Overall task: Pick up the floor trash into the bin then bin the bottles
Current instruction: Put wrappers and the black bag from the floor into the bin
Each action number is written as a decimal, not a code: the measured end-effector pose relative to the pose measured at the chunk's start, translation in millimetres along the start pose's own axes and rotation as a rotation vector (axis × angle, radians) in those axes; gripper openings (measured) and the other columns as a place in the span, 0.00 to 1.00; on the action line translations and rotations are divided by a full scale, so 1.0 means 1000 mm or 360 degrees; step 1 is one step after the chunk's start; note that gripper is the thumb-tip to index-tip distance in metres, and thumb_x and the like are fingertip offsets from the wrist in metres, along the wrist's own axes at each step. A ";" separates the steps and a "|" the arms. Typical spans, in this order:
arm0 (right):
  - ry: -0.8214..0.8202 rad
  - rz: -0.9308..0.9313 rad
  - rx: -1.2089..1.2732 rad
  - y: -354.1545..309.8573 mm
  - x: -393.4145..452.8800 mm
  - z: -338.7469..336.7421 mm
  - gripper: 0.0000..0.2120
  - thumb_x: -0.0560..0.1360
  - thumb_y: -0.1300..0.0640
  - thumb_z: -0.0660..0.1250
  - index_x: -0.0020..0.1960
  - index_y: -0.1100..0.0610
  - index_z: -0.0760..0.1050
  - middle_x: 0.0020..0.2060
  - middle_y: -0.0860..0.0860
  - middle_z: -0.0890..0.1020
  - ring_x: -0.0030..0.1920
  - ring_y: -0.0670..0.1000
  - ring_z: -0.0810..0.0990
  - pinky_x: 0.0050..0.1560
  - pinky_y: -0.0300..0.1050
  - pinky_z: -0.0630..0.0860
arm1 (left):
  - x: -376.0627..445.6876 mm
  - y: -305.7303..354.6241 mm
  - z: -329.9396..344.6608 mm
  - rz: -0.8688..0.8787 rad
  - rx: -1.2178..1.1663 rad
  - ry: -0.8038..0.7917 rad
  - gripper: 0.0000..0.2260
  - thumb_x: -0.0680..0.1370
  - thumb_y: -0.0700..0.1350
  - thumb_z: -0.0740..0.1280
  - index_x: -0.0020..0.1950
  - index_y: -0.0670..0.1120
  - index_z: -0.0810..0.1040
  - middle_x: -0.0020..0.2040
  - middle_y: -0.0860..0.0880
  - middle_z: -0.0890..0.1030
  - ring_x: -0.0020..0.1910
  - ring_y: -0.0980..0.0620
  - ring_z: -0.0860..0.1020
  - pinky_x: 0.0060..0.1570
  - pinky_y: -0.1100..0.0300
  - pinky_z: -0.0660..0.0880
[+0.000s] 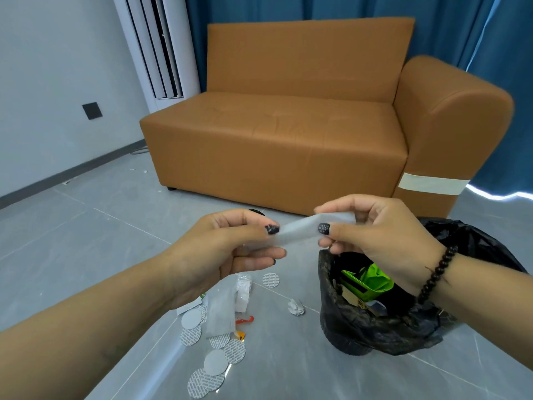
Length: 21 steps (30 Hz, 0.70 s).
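Observation:
Both hands hold one white strip of paper in the air, stretched between them. My left hand pinches its left end and my right hand pinches its right end, just above the near rim of the bin. The bin is lined with a black bag and stands on the floor at the right, with green packaging inside. On the floor below my left hand lies a scatter of trash: several round white seal discs, a clear plastic bag, a crumpled white wad and small orange bits. No bottles are in view.
An orange-brown sofa stands straight ahead against blue curtains. A white standing air conditioner is at the back left by the grey wall. Grey tiled floor stretches to the left.

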State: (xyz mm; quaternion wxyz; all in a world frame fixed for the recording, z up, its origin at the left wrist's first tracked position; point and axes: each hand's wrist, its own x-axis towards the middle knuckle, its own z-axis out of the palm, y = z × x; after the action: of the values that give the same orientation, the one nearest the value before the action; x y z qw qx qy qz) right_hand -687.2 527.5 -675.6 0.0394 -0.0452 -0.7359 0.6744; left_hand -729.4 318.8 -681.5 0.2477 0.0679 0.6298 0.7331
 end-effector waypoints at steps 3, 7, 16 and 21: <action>0.0202 0.0117 0.0205 0.005 0.016 -0.003 0.13 0.71 0.73 0.68 0.52 0.60 0.77 0.37 0.58 0.83 0.33 0.50 0.81 0.32 0.36 0.76 | 0.019 -0.008 0.014 -0.0041 -0.0054 0.0050 0.07 0.75 0.34 0.67 0.53 0.38 0.78 0.46 0.37 0.83 0.37 0.49 0.85 0.34 0.64 0.80; 0.0455 0.0223 0.0212 0.018 0.040 -0.021 0.11 0.71 0.67 0.71 0.51 0.59 0.76 0.38 0.55 0.83 0.32 0.47 0.80 0.31 0.38 0.74 | 0.043 -0.031 0.036 -0.0127 0.0072 0.0058 0.08 0.78 0.38 0.67 0.56 0.38 0.74 0.40 0.40 0.84 0.32 0.51 0.83 0.31 0.64 0.78; 0.0814 0.0064 -0.0379 0.061 0.086 -0.102 0.15 0.70 0.64 0.72 0.47 0.52 0.69 0.43 0.58 0.83 0.39 0.56 0.84 0.39 0.51 0.82 | 0.093 -0.086 0.065 -0.0369 0.0262 0.0052 0.05 0.79 0.36 0.63 0.54 0.39 0.74 0.35 0.42 0.81 0.29 0.51 0.81 0.30 0.63 0.78; 0.0937 0.0110 -0.0752 0.124 0.095 -0.142 0.13 0.71 0.62 0.72 0.40 0.51 0.68 0.41 0.56 0.81 0.38 0.54 0.83 0.40 0.52 0.82 | 0.126 -0.132 0.089 -0.0571 0.0361 0.0108 0.04 0.80 0.37 0.61 0.52 0.42 0.74 0.36 0.45 0.82 0.32 0.50 0.82 0.34 0.61 0.77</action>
State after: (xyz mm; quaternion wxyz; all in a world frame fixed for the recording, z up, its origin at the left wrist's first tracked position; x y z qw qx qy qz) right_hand -763.2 690.1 -787.4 0.2151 -0.2697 -0.8264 0.4451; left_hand -765.7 465.9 -817.1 0.3437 -0.0426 0.7182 0.6035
